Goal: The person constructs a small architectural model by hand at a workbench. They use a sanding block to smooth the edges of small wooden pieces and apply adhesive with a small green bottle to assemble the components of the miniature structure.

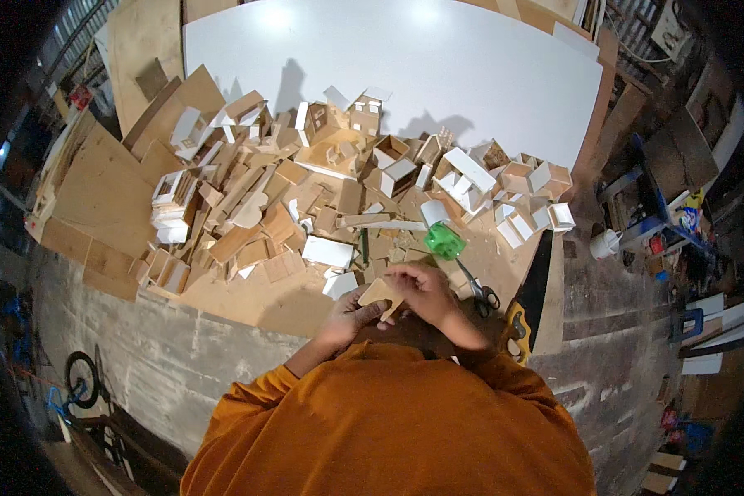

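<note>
Close to my body, at the near edge of the work table, I hold a small tan piece of board [378, 299]. My left hand [345, 321] is closed on it, with the thumb lying across its lower part. My right hand [430, 293] curls over its right edge, the fingers bent around it. Part of the piece is hidden by the fingers. Just beyond my hands lie a white rectangular panel [329, 251] and a smaller white offcut [340, 286]. A green translucent container [445, 241] stands past my right hand, with black-handled scissors [483, 296] beside it.
A handsaw [533, 293] with a yellow handle lies at the table's right edge. Wood offcuts [281, 223] and small model houses [365, 116] cover the brown tabletop [248, 316]. Behind them spreads a white board [504, 74]. A white bucket [605, 244] is off to the right.
</note>
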The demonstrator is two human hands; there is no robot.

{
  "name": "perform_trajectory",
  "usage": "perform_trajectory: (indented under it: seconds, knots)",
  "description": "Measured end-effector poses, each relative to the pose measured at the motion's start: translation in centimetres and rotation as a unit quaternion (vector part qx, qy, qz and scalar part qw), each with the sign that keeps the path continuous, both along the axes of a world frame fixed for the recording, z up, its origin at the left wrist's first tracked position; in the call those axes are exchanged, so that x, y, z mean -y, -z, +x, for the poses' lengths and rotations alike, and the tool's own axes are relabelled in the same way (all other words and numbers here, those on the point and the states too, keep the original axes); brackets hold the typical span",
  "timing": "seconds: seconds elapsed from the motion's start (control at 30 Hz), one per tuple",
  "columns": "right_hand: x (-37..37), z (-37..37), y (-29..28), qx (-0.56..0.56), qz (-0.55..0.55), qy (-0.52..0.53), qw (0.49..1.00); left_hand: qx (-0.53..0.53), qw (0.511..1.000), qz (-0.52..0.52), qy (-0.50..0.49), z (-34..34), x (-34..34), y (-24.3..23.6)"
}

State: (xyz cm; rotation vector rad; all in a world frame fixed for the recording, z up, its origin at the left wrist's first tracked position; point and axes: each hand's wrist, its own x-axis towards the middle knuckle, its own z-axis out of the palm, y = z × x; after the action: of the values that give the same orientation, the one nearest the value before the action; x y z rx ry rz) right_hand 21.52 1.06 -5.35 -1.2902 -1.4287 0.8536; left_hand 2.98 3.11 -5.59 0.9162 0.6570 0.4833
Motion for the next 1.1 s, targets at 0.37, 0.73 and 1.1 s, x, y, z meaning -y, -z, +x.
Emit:
perform_trajectory:
  seconds: [0.37, 0.73, 1.1]
  knots:
    - [0.4, 2.9, 0.8, 0.08, -0.028, -0.024, 0.996, -0.083, 0.994, -0.017, 0.069, 1.4, -0.1, 0.8]
    - [-0.8, 9.7, 2.9, 0.39, 0.015, 0.193, 0.9, -0.141, 0.983, 0.105, -0.05, -1.3, -0.8, 6.1]
    - [-0.9, 5.9, -2.0, 0.323, 0.008, -0.023, 0.946, -0.289, 0.778, 0.552, -0.084, -1.5, -1.3, 2.9]
